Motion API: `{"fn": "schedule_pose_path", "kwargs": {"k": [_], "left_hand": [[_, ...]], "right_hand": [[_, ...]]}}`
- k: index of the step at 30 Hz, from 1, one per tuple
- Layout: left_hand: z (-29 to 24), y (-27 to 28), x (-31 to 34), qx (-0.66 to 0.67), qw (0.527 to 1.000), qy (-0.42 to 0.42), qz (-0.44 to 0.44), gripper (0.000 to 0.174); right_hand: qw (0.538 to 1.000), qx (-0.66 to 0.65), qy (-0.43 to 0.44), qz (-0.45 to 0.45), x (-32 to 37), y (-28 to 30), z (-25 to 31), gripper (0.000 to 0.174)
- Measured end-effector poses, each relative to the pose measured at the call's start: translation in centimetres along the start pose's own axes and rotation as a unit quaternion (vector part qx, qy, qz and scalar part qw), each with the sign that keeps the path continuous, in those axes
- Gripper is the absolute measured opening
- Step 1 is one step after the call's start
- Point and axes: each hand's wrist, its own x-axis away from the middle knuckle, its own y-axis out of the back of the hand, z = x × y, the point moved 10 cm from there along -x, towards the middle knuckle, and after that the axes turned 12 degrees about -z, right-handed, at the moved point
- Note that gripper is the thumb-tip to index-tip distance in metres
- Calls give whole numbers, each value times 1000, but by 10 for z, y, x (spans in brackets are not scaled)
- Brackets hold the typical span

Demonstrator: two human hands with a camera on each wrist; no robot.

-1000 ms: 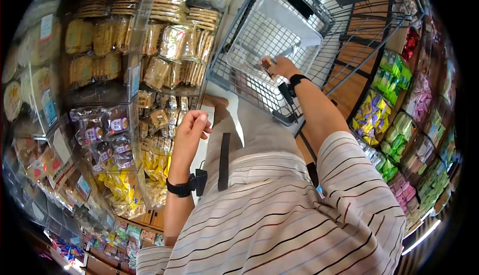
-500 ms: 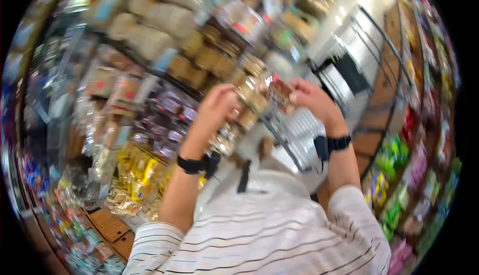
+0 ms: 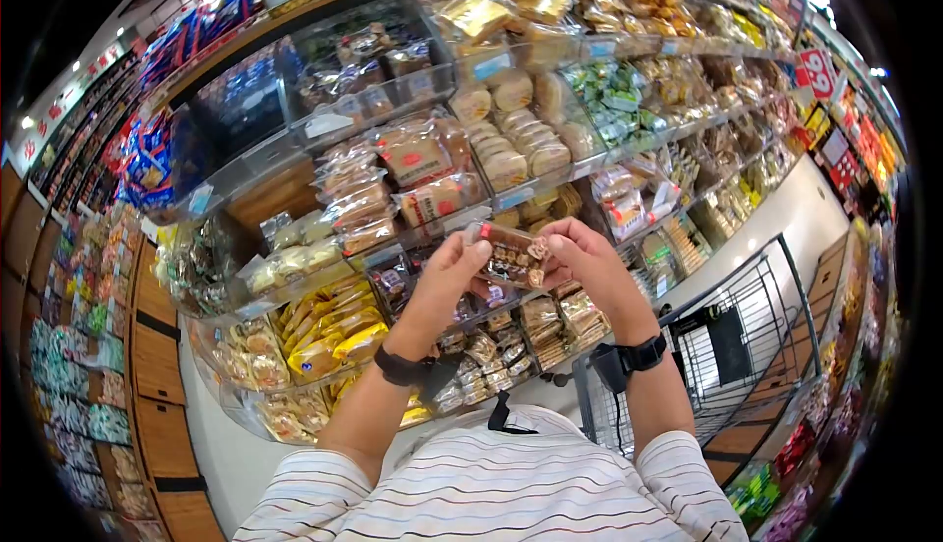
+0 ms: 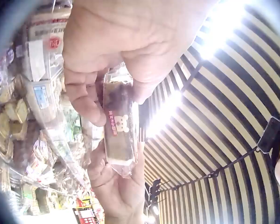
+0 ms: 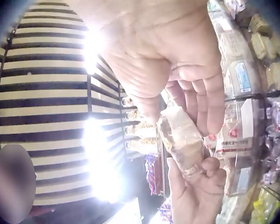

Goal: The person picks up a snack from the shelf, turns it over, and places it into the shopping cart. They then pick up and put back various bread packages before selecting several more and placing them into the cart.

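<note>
Both hands hold a small wrapped snack (image 3: 513, 255) in front of the chest, one at each end. It is brown, in clear film, and shows small bear figures in the head view. The left hand (image 3: 450, 275) pinches its left end between thumb and fingers. At the other end, the right hand (image 3: 595, 265) grips it with the thumb on top. In the left wrist view, the wrapper (image 4: 119, 123) carries a white bear and a pink label. From the right wrist, its pale other side (image 5: 183, 140) shows between both hands.
Tiered shelves of packaged baked goods (image 3: 422, 154) stand right ahead, with yellow packets (image 3: 334, 331) low on the left. A wire shopping cart (image 3: 717, 345) is at the right. Wooden cabinets (image 3: 162, 375) run along the left, and more packets (image 3: 756, 488) lie at lower right.
The right hand has lifted the snack out of the cart's basket and brought it in front of the chest. The left hand has risen and taken hold too. The head view has turned toward the shelves.
</note>
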Motion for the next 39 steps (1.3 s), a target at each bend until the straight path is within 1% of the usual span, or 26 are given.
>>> {"fn": "schedule_pose_path", "kwargs": {"k": [2, 5, 9, 13, 16, 19, 22, 25, 28, 31, 34, 37, 39], "left_hand": [[-9, 23, 4, 0, 999, -26, -33, 36], [-31, 45, 15, 23, 995, -59, -82, 37], [-53, 74, 19, 23, 986, -110, -121, 36], [-74, 92, 22, 12, 981, -138, -137, 34], [-87, 104, 21, 13, 977, -154, -144, 33], [-99, 113, 18, -3, 978, -158, -139, 34], [-108, 118, 15, -20, 977, -161, -136, 35], [-112, 120, 11, -22, 978, -161, -134, 34], [-111, 122, 5, -13, 977, -160, -138, 34], [-108, 125, -4, -11, 977, -159, -142, 34], [-104, 123, -9, 0, 976, -156, -154, 35], [-107, 119, -14, 19, 973, -149, -173, 37], [-109, 116, -20, 33, 972, -146, -179, 38]], "right_hand": [[1000, 22, 7, 17, -11, -19, 3, 31], [998, 10, 31, 44, -22, -51, 14, 30], [996, 31, 64, 60, -33, -84, 28, 26], [993, 43, 81, 70, -43, -107, 35, 24], [985, 73, 137, 71, -44, -125, 50, 23], [978, 72, 179, 74, -54, -134, 50, 21], [974, 88, 202, 55, -58, -141, 54, 18], [954, 186, 234, 17, -67, -140, 57, 12], [950, 195, 245, -5, -75, -137, 59, 9], [964, 112, 240, -20, -77, -137, 67, 9], [954, 150, 256, -38, -82, -131, 78, 9], [964, 93, 246, -22, -103, -122, 76, 9], [978, 56, 200, 3, -110, -119, 76, 11]]}}
